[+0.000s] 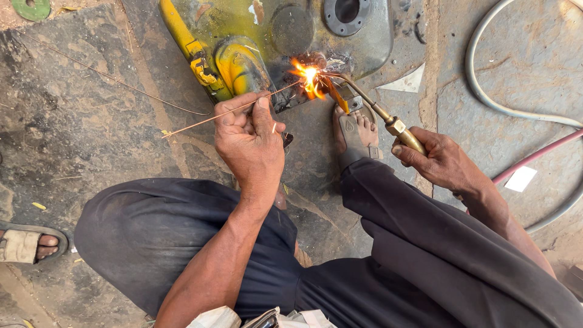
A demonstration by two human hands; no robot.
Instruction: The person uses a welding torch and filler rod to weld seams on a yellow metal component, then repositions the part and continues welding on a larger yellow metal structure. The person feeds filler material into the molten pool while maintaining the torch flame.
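My left hand (250,136) pinches a thin copper-coloured filler rod (206,118) whose tip reaches toward a bright orange flame (310,78). My right hand (440,161) grips the brass handle of a gas torch (388,124); its curved nozzle points at the flame. The flame plays on the edge of a dark, yellow-painted metal tank (255,42) lying on the ground. My right foot in a grey sandal (357,136) rests beside the tank's edge, just under the torch.
Grey and red hoses (534,155) curve over the stone floor at the right. A loose wire (109,78) lies at the left. Another person's sandalled foot (30,245) shows at the left edge. A green ring (30,8) sits top left.
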